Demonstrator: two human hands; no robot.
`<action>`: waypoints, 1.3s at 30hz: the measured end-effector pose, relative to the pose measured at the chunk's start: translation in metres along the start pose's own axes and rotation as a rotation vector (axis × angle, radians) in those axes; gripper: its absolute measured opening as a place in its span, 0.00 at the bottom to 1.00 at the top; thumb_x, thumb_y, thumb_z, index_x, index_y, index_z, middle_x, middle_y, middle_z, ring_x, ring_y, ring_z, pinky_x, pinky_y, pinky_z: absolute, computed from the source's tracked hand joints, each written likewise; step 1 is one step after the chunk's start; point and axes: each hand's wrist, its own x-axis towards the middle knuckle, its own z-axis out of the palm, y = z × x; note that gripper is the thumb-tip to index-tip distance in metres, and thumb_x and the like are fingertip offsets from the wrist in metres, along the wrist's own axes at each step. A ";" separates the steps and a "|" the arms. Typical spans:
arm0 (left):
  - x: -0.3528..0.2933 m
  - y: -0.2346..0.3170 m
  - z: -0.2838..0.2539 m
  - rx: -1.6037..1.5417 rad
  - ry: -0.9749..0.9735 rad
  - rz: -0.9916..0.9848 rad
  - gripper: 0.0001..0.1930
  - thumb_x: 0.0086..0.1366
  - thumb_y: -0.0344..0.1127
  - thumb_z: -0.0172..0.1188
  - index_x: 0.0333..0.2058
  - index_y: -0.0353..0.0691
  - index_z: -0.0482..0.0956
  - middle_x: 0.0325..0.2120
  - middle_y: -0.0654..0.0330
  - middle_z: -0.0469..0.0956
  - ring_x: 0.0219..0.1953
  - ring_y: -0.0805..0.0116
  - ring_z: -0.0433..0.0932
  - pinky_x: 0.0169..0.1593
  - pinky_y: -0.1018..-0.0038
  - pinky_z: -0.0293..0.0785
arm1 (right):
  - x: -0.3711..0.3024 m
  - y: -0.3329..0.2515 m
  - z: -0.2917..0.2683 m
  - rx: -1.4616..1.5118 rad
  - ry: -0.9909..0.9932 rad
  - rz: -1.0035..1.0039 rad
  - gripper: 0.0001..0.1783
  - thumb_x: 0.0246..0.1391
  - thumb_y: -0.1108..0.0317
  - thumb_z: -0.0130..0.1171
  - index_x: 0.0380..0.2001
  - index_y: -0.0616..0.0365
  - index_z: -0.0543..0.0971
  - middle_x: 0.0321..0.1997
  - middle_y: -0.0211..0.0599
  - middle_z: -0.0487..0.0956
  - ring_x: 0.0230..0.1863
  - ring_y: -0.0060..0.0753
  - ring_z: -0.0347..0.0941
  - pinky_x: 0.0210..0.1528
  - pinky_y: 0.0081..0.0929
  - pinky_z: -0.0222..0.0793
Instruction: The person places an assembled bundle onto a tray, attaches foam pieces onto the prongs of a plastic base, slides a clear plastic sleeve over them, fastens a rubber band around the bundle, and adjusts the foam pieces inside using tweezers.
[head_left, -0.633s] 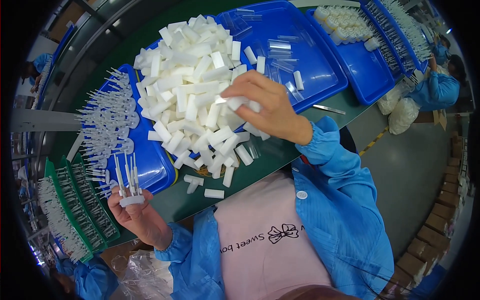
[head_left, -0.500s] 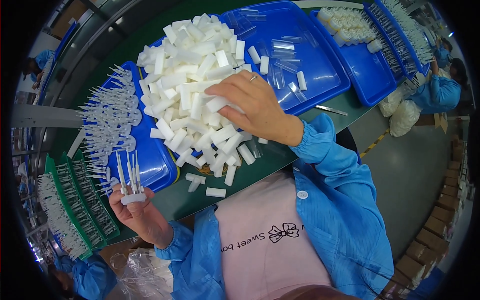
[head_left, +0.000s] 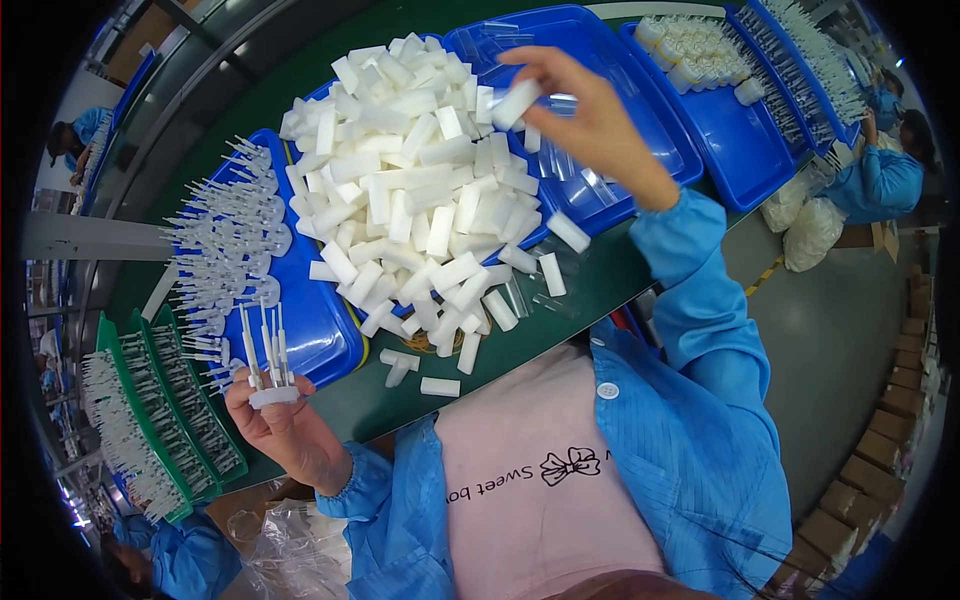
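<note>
At the lower left, my left hand (head_left: 285, 435) is closed on the rim of a white round base with upright rods (head_left: 274, 396). The rods point away from me. My right hand (head_left: 605, 125) pinches a white foam block (head_left: 517, 104), slightly smeared by motion, between thumb and fingers. It hovers past the right side of a big heap of similar foam blocks (head_left: 400, 215), over the near-left part of a blue tray (head_left: 655, 135). Short clear plastic tubes (head_left: 500, 32) lie in that tray; my hand hides some of them.
More rod-topped white pieces (head_left: 225, 235) crowd a blue tray (head_left: 328, 340) on the left, beside a green rack (head_left: 128, 400) of thin rods. Loose foam blocks (head_left: 440, 387) lie near the table's front edge. Another blue tray (head_left: 735, 150) holds whitish round parts (head_left: 690, 50). Co-workers (head_left: 885, 180) sit around.
My right hand has gone from the heap to the far right, carrying a foam block. Several blocks now lie at the heap's right side. The left hand keeps its hold.
</note>
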 end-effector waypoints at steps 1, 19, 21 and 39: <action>0.000 -0.001 -0.003 0.004 0.000 -0.012 0.19 0.60 0.41 0.62 0.45 0.40 0.67 0.38 0.59 0.73 0.30 0.70 0.73 0.35 0.76 0.72 | -0.002 0.018 -0.007 -0.056 0.043 -0.009 0.19 0.47 0.75 0.57 0.45 0.53 0.75 0.33 0.36 0.75 0.32 0.33 0.72 0.36 0.25 0.69; 0.000 -0.002 -0.005 -0.015 -0.002 -0.028 0.21 0.58 0.39 0.64 0.46 0.40 0.67 0.40 0.58 0.72 0.32 0.68 0.74 0.35 0.75 0.73 | -0.007 0.055 -0.029 -0.745 -0.230 0.033 0.28 0.47 0.73 0.59 0.54 0.46 0.71 0.52 0.38 0.72 0.49 0.43 0.69 0.50 0.34 0.67; 0.001 -0.002 -0.003 -0.014 0.005 -0.026 0.22 0.57 0.39 0.64 0.46 0.40 0.67 0.40 0.58 0.72 0.32 0.69 0.74 0.36 0.75 0.73 | -0.005 0.044 -0.019 -0.457 -0.472 -0.014 0.41 0.42 0.76 0.59 0.62 0.45 0.60 0.59 0.45 0.65 0.59 0.49 0.62 0.59 0.37 0.62; -0.001 0.001 -0.004 -0.031 -0.009 -0.030 0.23 0.56 0.40 0.66 0.46 0.40 0.67 0.40 0.58 0.72 0.31 0.68 0.74 0.35 0.75 0.73 | 0.002 0.048 -0.013 -0.373 -0.730 0.121 0.46 0.33 0.71 0.64 0.61 0.53 0.60 0.59 0.44 0.63 0.55 0.48 0.65 0.55 0.35 0.66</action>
